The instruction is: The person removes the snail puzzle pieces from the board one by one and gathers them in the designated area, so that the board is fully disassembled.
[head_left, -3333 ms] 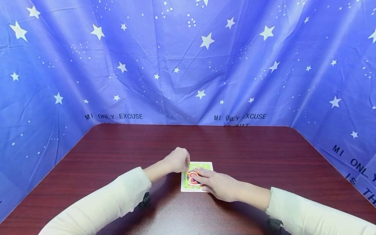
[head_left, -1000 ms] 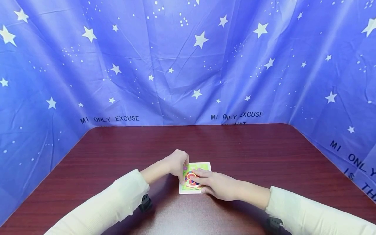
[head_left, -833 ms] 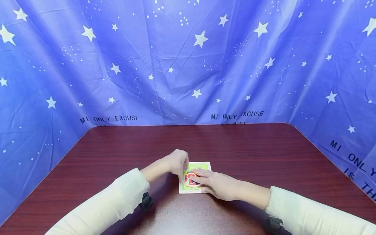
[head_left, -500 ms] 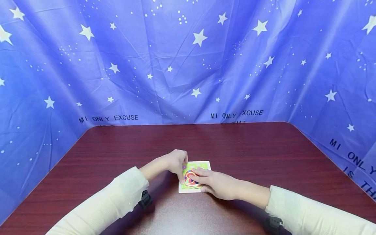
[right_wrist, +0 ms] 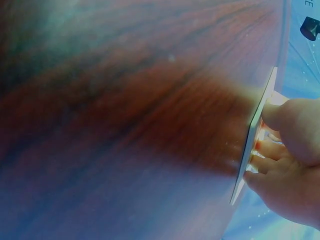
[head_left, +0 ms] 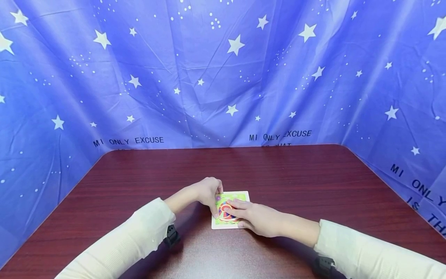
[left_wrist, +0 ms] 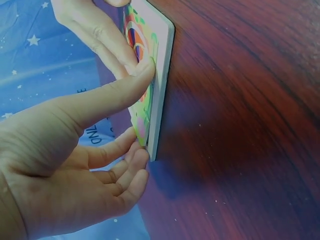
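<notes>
A square, thin puzzle board (head_left: 228,227) lies flat on the table, with a white border and a green picture bearing a round, multicoloured swirl. My left hand (head_left: 208,193) is at its left side, thumb on the picture and fingertips at the far left corner. In the left wrist view, the thumb (left_wrist: 125,92) and fingers pinch the green picture's edge, which stands slightly proud of the white frame (left_wrist: 164,75). My right hand (head_left: 263,219) rests over the board's right part, fingers extended on the picture. The right wrist view shows the board's thin edge (right_wrist: 256,127) beside that hand.
The dark red wooden table (head_left: 296,174) extends around the board on every side. A blue cloth with white stars (head_left: 195,58) hangs behind and at both sides. Black wrist devices sit under the pale sleeves (head_left: 139,228).
Since the oldest frame, my left thumb has come down along the board's left side and a purple spot now shows beside it. The right hand has kept its place on the picture.
</notes>
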Tool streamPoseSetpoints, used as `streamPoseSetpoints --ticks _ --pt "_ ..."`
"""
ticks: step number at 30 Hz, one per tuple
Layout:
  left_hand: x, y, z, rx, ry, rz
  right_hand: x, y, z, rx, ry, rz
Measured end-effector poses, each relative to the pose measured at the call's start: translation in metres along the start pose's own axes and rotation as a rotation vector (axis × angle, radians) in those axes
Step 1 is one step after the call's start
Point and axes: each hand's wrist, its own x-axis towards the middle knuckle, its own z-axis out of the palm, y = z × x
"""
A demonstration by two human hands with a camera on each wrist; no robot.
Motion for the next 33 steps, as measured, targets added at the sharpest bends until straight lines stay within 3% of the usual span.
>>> streamPoseSetpoints --ticks 7,18,25,33 --pt "0.004 -0.008 0.001 -0.112 0.023 0.001 0.0 0.0 0.0 0.003 0.003 0.003" --pt "0.008 -0.019 0.001 -0.223 0.081 0.053 0.0 -0.001 0.0 0.011 0.005 0.006" --pt "0.007 -0.024 0.002 -0.352 0.101 0.031 -0.001 -0.001 0.0 0.0 0.01 0.009" --pt "0.002 -0.024 0.011 -0.409 0.146 0.055 -0.002 -0.001 0.001 -0.02 0.036 -0.02"
